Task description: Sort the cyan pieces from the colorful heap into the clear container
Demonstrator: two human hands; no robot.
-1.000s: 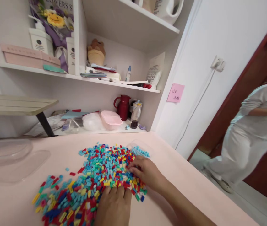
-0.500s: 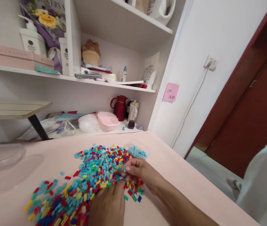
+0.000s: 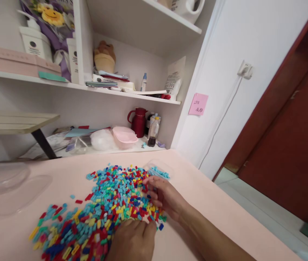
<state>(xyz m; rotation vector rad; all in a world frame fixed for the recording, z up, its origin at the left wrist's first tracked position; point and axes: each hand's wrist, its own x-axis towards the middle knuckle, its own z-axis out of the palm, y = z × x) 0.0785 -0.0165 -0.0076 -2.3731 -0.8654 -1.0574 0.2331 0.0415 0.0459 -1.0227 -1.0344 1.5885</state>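
A large spread of small coloured plastic building bricks (image 3: 102, 214) in light blue, red, yellow, green and dark blue covers the table's middle. My right hand (image 3: 166, 195) hovers at the pile's right side, its fingers loosely bent and apart, with no brick visible in them. Low at the pile's near edge, my left hand (image 3: 133, 239) shows its back with the fingers curled down together. Its fingertips, and anything between them, are hidden. Just beyond my right hand, a clear plastic tub (image 3: 161, 168) contains light blue bricks.
Clear plastic containers or lids (image 3: 18, 195) lie at the left of the pink tabletop (image 3: 197, 203). Behind it, a pink bowl (image 3: 125, 137), a red jug (image 3: 138, 123) and bottles (image 3: 153, 132) stand under a white shelf (image 3: 143, 97). A wooden stand (image 3: 15, 121) juts in from the left.
My right hand's fingers have come apart from a pinch around a small light blue piece. My left hand has shifted slightly right and nearer. The white-clothed shape at right has left the view.
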